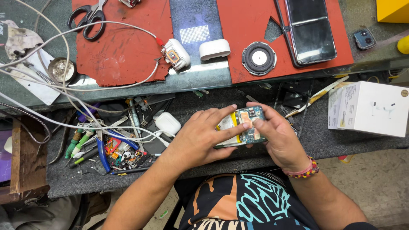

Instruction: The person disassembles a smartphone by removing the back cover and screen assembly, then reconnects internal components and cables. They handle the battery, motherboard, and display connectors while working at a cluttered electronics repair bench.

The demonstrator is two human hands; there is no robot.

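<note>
Both hands are gripping the opened phone point(242, 126), the left hand point(200, 138) steadying it from nine o'clock, the right hand point(277, 136) at three o'clock; fingertips are best kept gentle on its exposed board.

Single head-worn view, steeply downward, close over cluttered workbench point(238, 96).

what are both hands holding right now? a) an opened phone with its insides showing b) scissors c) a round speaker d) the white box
a, the left hand and right hand both grip the opened phone, its circuit board and battery exposed, while the scissors, white box and round speaker lie untouched.
</note>
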